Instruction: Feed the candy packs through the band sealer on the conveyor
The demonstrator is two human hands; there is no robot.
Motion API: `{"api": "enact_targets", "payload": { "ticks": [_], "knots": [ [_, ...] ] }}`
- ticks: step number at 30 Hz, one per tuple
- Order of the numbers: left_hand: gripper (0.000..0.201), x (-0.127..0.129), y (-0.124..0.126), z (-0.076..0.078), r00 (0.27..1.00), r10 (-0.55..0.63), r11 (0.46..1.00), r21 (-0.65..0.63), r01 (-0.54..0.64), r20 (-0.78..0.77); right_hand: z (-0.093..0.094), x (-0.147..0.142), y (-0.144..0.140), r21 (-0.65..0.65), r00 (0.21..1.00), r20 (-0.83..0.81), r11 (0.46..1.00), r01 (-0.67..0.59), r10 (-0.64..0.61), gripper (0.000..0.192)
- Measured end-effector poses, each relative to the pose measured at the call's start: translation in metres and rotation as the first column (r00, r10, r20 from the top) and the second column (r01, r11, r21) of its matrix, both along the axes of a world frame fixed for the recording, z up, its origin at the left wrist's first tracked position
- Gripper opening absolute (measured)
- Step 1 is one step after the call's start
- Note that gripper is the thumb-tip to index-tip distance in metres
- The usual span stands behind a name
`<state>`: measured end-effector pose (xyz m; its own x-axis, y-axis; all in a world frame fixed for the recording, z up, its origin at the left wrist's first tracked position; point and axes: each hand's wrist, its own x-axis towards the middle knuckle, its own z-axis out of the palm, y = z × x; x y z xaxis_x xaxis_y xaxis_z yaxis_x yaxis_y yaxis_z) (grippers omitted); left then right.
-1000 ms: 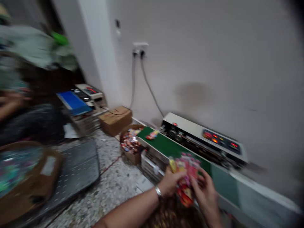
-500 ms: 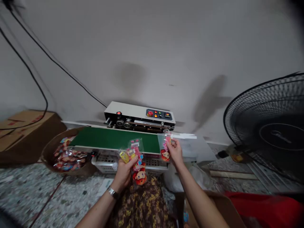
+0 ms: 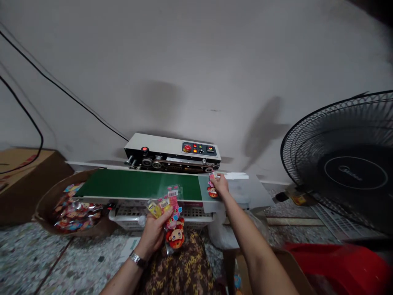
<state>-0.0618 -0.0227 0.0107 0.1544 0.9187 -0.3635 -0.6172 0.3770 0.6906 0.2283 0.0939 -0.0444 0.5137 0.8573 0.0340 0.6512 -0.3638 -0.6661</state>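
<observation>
Speckled floor (image 3: 37,262) carries sealer machine (image 3: 172,153) centre frame, cardboard box (image 3: 21,180) left, fan (image 3: 340,164) right.

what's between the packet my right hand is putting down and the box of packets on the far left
In the head view, the green conveyor belt spans that stretch, from the packet under the right hand to the box of packets. Its top is bare.

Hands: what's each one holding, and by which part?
Left hand grips a bunch of toy packets by their lower left side. Right hand pinches one packet at its top edge, at the green belt's right end.
</observation>
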Motion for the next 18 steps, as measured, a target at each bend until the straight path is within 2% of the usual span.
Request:
{"api": "enact_targets", "payload": {
  "ticks": [3,5,6,8,10,11,14,16,18],
  "knots": [
    [0.030,0.003,0.002,0.001,0.999,0.033,0.999,0.020,-0.033,0.007,0.015,-0.021,-0.007,0.055,0.995,0.073,0.996,-0.066,0.062,0.047],
    [0.028,0.005,0.004,0.002,0.999,0.048,0.998,0.037,-0.048,0.001,0.029,-0.042,-0.022,0.175,0.978,0.059,0.963,-0.207,0.200,0.044],
    [0.027,0.006,0.005,0.003,0.999,0.052,0.998,0.046,-0.052,-0.003,0.035,-0.056,-0.032,0.233,0.952,-0.004,0.926,-0.298,0.307,0.040],
    [0.027,0.009,0.008,0.005,0.998,0.057,0.996,0.069,-0.056,-0.014,0.047,-0.085,-0.056,0.312,0.816,-0.226,0.833,-0.456,0.531,0.035],
    [0.032,0.012,0.009,0.007,0.998,0.068,0.993,0.094,-0.067,-0.017,0.054,-0.113,-0.079,0.365,0.674,-0.379,0.771,-0.521,0.634,0.030],
    [0.036,0.015,0.009,0.007,0.997,0.075,0.992,0.107,-0.073,-0.016,0.056,-0.124,-0.088,0.389,0.649,-0.413,0.768,-0.509,0.639,0.027],
    [0.037,0.018,0.009,0.006,0.997,0.069,0.991,0.119,-0.066,-0.026,0.056,-0.133,-0.097,0.466,0.692,-0.473,0.822,-0.328,0.545,0.021],
    [0.033,0.017,0.008,0.004,0.997,0.049,0.995,0.091,-0.044,-0.051,0.050,-0.114,-0.088,0.496,0.727,-0.510,0.848,-0.188,0.459,0.022],
    [0.033,0.014,0.007,0.002,0.996,0.040,0.998,0.049,-0.036,-0.075,0.042,-0.080,-0.073,0.480,0.790,-0.499,0.873,-0.090,0.356,0.025]
  ]
}}
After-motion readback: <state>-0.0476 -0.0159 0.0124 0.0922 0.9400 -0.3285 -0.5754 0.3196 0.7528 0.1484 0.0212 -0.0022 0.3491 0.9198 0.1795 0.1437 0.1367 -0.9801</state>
